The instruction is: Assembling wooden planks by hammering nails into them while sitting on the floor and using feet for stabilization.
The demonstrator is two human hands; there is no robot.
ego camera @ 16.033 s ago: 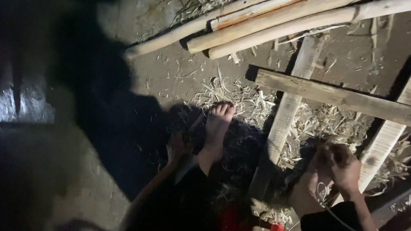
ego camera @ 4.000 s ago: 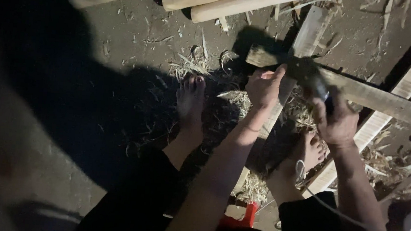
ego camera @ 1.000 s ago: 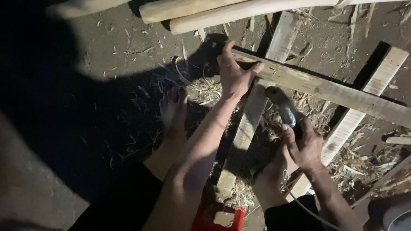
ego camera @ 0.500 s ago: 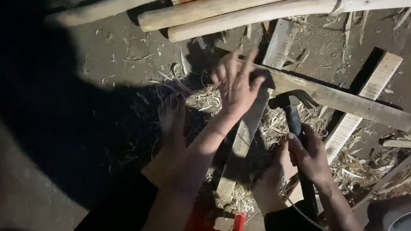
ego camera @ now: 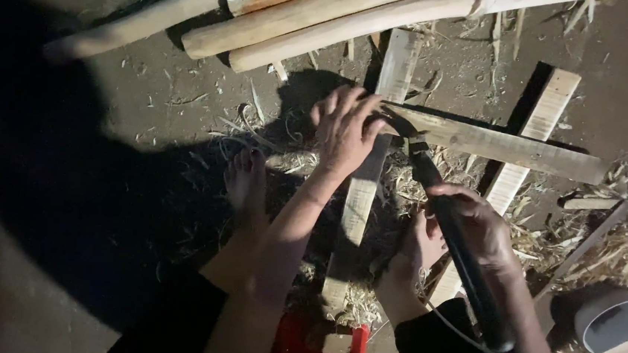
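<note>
My left hand [ego camera: 344, 130] lies flat with its fingers spread on a long pale wooden slat [ego camera: 360, 202], where a cross plank [ego camera: 503, 145] ends over it. In my right hand [ego camera: 474, 226] is the black handle of a hammer [ego camera: 438, 216]. The hammer's dark head touches the near end of the cross plank, just right of my left fingers. A second pale slat [ego camera: 525, 152] runs under the plank farther right. My bare feet [ego camera: 246, 179] rest on the dirt on either side of the first slat.
Several peeled round poles [ego camera: 304, 19] lie across the top. Wood shavings [ego camera: 622, 245] and offcuts litter the right side. A grey round container [ego camera: 616, 321] sits at the lower right. A red stool [ego camera: 315, 348] is under me, and a thin cord [ego camera: 465, 341] trails past my right arm.
My left hand, lifted with fingers spread half a second ago, has come down onto the slat. The hammer head has swung up to the plank's near end.
</note>
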